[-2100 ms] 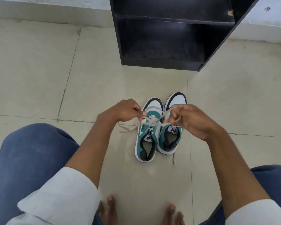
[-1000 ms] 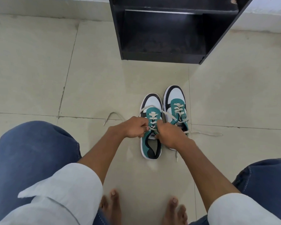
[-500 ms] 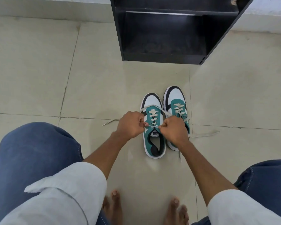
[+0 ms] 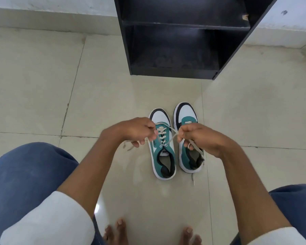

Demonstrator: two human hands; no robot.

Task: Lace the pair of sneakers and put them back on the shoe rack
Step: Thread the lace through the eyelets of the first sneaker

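Two lace ends pinched, one in my left hand, one in right hand, pulled apart to cinch left sneaker. Right sneaker just beside, on floor, toes facing shoe rack for easy return.

Both hands on sneaker lace

A small label on the left sneaker's tongue carries print too blurred to read with confidence
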